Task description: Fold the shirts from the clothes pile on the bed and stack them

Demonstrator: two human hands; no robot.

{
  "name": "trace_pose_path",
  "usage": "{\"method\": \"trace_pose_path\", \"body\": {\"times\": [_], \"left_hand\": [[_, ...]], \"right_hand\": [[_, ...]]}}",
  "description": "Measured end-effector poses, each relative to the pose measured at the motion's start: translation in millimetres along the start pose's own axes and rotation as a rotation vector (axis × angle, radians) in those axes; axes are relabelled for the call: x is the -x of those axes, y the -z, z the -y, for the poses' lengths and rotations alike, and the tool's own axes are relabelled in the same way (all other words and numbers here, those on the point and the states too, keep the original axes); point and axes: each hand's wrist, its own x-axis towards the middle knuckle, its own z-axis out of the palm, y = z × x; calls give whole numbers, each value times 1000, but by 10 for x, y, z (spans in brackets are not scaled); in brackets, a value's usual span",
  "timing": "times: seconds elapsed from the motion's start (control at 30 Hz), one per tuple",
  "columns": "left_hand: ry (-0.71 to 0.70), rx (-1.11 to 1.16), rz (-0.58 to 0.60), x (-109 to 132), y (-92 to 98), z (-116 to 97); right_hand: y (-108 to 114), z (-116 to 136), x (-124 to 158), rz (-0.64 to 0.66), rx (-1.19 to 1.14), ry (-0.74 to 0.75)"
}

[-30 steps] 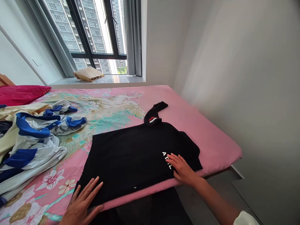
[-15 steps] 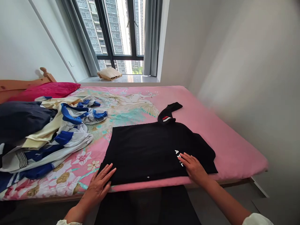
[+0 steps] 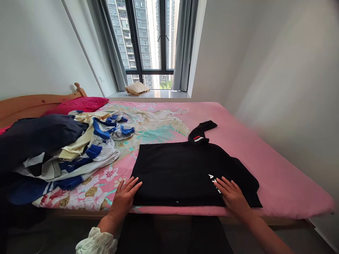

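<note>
A black T-shirt point(image 3: 182, 169) with white letters lies folded flat on the near edge of a pink flowered bed point(image 3: 278, 176). One sleeve with a red and white tag point(image 3: 201, 131) sticks out at its far side. My left hand point(image 3: 124, 197) lies flat, fingers apart, on the shirt's near left corner. My right hand point(image 3: 234, 197) rests open on the shirt's right part, partly covering the letters.
A heap of blue, white, cream and dark clothes point(image 3: 60, 151) fills the bed's left side. A red pillow point(image 3: 79, 104) lies by the wooden headboard point(image 3: 34, 106). A tan bag point(image 3: 137, 88) sits on the window sill. A grey wall runs along the right.
The view has swung left and pulled back, so more of the clothes heap and headboard shows. Both hands stay flat on the shirt in the same spots.
</note>
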Motion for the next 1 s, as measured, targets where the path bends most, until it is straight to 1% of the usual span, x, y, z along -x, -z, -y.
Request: {"method": "trace_pose_path", "body": {"times": [0.03, 0.1, 0.17, 0.23, 0.33, 0.4, 0.5, 0.57, 0.6, 0.67, 0.73, 0.83, 0.9, 0.97, 1.0], "left_hand": [[0, -7, 2, 17, 19, 12], [8, -18, 49, 61, 59, 28], [5, -18, 101, 81, 105, 14], [-11, -9, 90, 36, 148, -49], [-57, 7, 27, -136, 146, -205], [-51, 10, 44, -235, 66, -291], [62, 12, 152, -260, -128, -307], [136, 11, 220, -237, -224, -244], [153, 13, 254, -239, -240, -200], [154, 32, 322, -306, -200, -111], [133, 73, 364, -481, -95, -43], [40, 159, 348, -895, 32, -10], [-68, 213, 332, -1194, 12, -6], [-176, 241, 354, -1456, -103, 40], [-204, 238, 374, -1566, -185, 93]], "right_hand": [[13, -8, 27, -6, 1, 9], [63, 2, 62, -11, 3, 42], [151, 68, 23, -6, -2, 77], [259, 199, -121, -12, -15, 85], [346, 463, -455, -15, -62, 66], [300, 611, -637, 47, -105, 44], [127, 702, -725, 217, -166, -20], [37, 676, -711, 303, -206, -66], [17, 643, -712, 333, -230, -79], [29, 548, -774, 365, -285, -112], [77, 430, -936, 349, -332, -169], [110, 282, -1303, 262, -403, -216], [63, 229, -1540, 239, -479, -151], [-54, 176, -1715, 288, -543, -17], [-137, 129, -1776, 333, -552, 53]]}}
